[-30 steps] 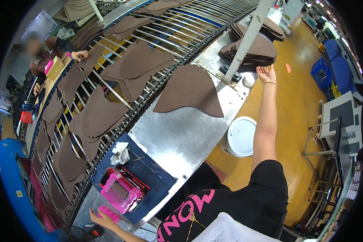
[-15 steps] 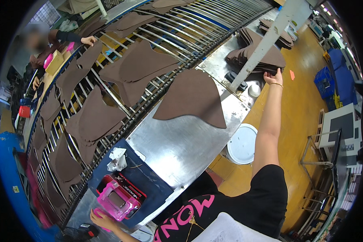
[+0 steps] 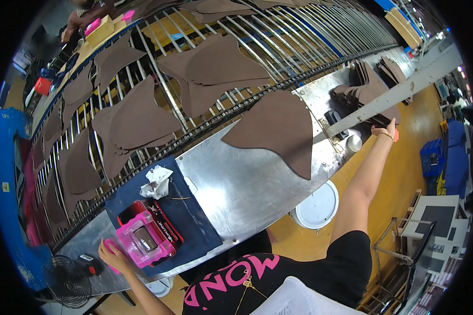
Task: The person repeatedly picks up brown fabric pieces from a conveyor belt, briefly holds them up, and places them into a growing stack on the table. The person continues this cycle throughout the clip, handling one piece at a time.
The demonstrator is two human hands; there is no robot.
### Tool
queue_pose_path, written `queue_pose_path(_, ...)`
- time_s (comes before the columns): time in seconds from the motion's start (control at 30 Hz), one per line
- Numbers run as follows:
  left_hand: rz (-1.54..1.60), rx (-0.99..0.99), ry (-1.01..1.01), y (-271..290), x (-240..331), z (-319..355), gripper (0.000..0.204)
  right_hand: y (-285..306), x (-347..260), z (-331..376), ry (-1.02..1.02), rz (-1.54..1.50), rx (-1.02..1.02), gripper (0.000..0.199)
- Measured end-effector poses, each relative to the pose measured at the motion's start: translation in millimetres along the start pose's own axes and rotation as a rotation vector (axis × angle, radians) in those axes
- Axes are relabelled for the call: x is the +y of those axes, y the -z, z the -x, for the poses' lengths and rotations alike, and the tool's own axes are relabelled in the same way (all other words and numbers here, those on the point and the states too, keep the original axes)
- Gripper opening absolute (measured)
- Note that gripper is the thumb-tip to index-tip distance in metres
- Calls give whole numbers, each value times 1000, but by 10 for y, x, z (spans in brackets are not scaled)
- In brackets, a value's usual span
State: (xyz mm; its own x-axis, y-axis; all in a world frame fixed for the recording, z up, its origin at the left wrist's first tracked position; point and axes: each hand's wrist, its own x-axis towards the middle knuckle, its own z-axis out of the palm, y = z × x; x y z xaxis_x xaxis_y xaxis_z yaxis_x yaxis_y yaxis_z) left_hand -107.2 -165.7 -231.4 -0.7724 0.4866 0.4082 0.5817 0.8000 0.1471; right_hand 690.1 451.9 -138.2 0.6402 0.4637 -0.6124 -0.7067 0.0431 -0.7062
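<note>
My left hand (image 3: 114, 257) is closed round a bright pink, rounded thing (image 3: 110, 253) at the steel table's left front edge; its kind I cannot make out. Beside it is a clear pink plastic case (image 3: 142, 239) with a dark block inside, on a red-and-black tray. At the far right, my right hand (image 3: 386, 130) grips the near edge of a stack of dark brown, curved cut pieces (image 3: 370, 94). How many layers it pinches is hidden. A large brown cut piece (image 3: 278, 128) lies flat on the table between my hands.
A rack of metal rods (image 3: 168, 105) with a chain edge carries several overlapping brown pieces beyond the table. Crumpled white paper (image 3: 156, 182) lies on a dark blue mat (image 3: 194, 210). A slanted metal post (image 3: 373, 110) stands before the stack. Below are a white-lidded bucket (image 3: 316, 207) and, left, a black fan (image 3: 68, 281).
My view has shifted, so the table and rack sit differently in the picture. Both hands keep their holds. The co-worker's outstretched hand at the rack is no longer seen there.
</note>
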Motion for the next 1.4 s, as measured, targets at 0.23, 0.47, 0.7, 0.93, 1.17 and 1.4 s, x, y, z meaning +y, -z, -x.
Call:
queue_pose_path(0.23, -35, 5, -16, -37, -62, 55, 32, -157, -12, -278, 143, 62, -239, 71)
queue_pose_path(0.47, -81, 8, -13, 10, 16, 6, 30, -272, 151, -257, 203, 164, -189, 53)
queue_pose_path(0.7, -98, 30, 13, -38, 28, 28, 29, -183, 84, -773, 309, 205, -237, 49)
queue_pose_path(0.93, -120, 54, -1, 33, 34, 24, 28, -245, 76, -495, 422, 62, -111, 62)
queue_pose_path(1.17, -95, 76, 13, 31, 51, 24, 26, 68, -752, -92, 489, -142, -271, 49)
queue_pose_path(1.4, -88, 89, 21, -8, 55, 23, 26, 1452, -1431, 1457, 688, 12, -476, 53)
